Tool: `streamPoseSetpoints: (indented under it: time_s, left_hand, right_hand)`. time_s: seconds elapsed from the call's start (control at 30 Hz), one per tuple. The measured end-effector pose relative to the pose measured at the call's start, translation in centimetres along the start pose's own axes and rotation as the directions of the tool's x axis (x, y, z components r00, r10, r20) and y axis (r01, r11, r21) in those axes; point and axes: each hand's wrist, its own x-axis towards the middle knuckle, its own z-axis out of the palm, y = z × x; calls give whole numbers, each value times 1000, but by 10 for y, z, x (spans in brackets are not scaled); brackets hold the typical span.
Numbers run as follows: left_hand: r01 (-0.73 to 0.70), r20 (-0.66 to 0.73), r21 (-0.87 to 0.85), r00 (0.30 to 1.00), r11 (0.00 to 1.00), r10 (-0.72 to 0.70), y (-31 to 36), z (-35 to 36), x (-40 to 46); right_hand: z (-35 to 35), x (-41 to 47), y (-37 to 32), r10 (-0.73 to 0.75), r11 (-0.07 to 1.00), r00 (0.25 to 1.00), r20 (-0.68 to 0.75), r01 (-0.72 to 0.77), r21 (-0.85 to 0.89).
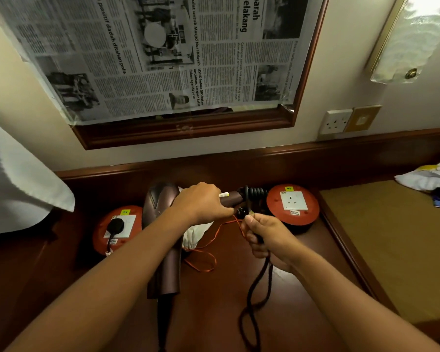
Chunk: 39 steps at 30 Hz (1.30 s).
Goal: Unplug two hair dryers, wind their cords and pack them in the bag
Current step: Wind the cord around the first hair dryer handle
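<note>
Cord between both hands

Looks like a hotel or guest room to me, w/ a built-in dark wood vanity desk running along a cream wall. Above it I see a wood-framed mirror, its glass covered w/ newspaper. Frosted wall lamp w/ brass trim at upper right. Wall socket beside a brass switch plate, typical room fittings. White fabric hangs at left, poss. curtain or bedding, can't tell. Tan padded surface adjoins the desk at right.
</note>
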Motion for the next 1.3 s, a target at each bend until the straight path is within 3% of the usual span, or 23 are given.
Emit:
streamPoseSetpoints:
  time_s: [0.33, 0.43, 0.57, 0.77, 0.97, 1.13, 1.3]
  left_hand:
    - [-17, 9, -64, 1000, 998, 18, -1, -8, -4]
    - [-41, 23, -28, 999, 999, 41, -1, -12, -6]
    - [-90, 29, -31, 995, 995, 91, -1, -14, -10]
    - [-193, 81, -46, 977, 980, 197, 0, -17, -14]
    - [-230, 99, 2, 968, 973, 229, 0, -17, -18]
    - [-243, 91, 35, 967, 969, 239, 4, -17, -22]
    - [-270, 108, 107, 960, 957, 259, 9, -18, -22]
  right_hand:
    - [-10, 5, 11, 10, 930, 992, 129, -57, 363]
    - [-14, 7, 12, 5, 923, 987, 159, -66, 380]
    - [-19, 12, 11, -34, 968, 993, 115, 4, 249]
    - [-27, 16, 10, -74, 991, 997, -32, 70, -114]
    - [-40, 25, -12, -23, 995, 1000, 17, 24, -99]
    - [-47, 34, -42, -64, 921, 996, -60, 36, -389]
    - [-43, 31, -76, -113, 823, 993, 19, 104, -559]
